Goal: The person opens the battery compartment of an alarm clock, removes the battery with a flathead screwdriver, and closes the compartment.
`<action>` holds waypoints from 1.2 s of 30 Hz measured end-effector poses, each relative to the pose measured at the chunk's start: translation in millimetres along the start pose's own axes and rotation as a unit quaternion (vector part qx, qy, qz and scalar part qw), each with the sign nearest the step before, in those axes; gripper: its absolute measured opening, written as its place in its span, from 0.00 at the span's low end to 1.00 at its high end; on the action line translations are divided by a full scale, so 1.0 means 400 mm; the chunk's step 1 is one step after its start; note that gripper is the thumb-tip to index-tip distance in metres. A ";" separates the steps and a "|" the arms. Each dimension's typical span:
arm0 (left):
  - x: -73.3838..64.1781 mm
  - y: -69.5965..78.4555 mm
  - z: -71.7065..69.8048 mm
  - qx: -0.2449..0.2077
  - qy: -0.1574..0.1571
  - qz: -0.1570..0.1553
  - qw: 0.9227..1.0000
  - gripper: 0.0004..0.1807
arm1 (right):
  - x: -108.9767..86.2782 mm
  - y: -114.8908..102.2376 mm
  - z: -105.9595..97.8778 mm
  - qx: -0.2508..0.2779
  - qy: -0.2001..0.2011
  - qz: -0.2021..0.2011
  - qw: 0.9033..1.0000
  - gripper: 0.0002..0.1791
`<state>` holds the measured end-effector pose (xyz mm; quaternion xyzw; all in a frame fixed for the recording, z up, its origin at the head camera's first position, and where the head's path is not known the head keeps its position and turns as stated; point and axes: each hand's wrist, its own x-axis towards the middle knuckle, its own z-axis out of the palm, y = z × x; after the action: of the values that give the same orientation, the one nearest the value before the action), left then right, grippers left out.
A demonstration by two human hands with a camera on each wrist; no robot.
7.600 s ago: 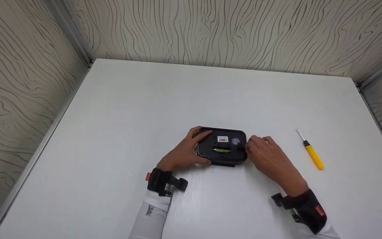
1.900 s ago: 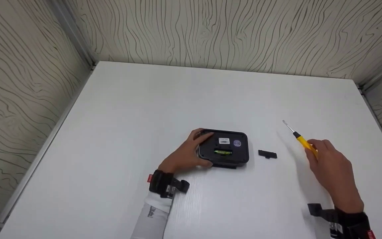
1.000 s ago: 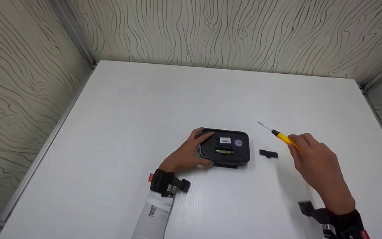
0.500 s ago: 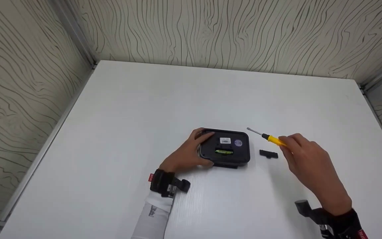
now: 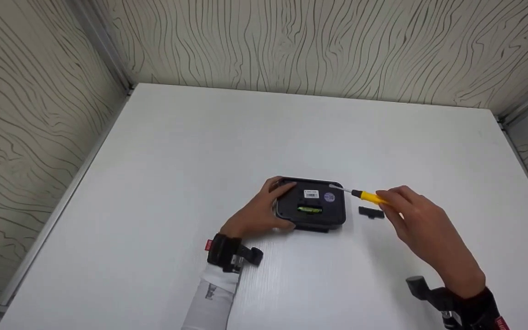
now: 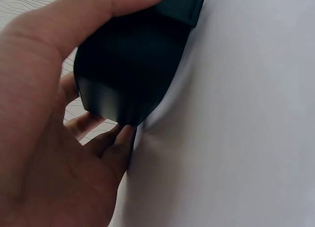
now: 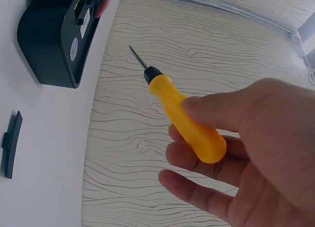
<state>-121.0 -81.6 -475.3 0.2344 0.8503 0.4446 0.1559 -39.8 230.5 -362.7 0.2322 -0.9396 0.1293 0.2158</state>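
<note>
My left hand [image 5: 259,211] grips the left end of a black box-shaped device [image 5: 291,208], thumb along the near side and fingers over the far side. Its back faces up, with a white barcode label, a round purple sticker and an uncovered battery slot holding a green battery [image 5: 310,209]. In my right hand [image 5: 422,224] a yellow-handled screwdriver [image 5: 370,197] is pinched between thumb and fingers. Its metal tip overlaps the device's far right corner in the head view. The right wrist view shows the screwdriver [image 7: 179,113] raised, handle end toward the palm.
A small black battery cover [image 5: 371,212] lies on the white table [image 5: 227,133] just right of the device, below the screwdriver. Wood-grain panels [image 5: 291,46] stand behind the table and at both sides.
The battery cover came off the device and was laid on the table. My right hand picked up the screwdriver and carried it leftward to the device. The left hand keeps its grip.
</note>
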 end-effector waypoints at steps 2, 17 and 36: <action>-0.001 0.001 0.000 -0.002 -0.002 -0.002 1.000 0.52 | 0.003 -0.005 -0.002 0.006 -0.005 0.001 1.000 0.21; -0.002 0.009 -0.005 0.002 -0.001 -0.004 1.000 0.52 | 0.023 -0.019 -0.004 0.038 0.005 -0.022 0.999 0.19; -0.003 0.004 -0.001 0.004 0.000 -0.011 1.000 0.52 | 0.048 -0.034 0.001 0.058 -0.014 -0.035 0.998 0.18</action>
<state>-119.9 -81.6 -473.6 0.2253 0.8547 0.4394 0.1601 -48.6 211.5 -352.1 0.2793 -0.9246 0.1729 0.1927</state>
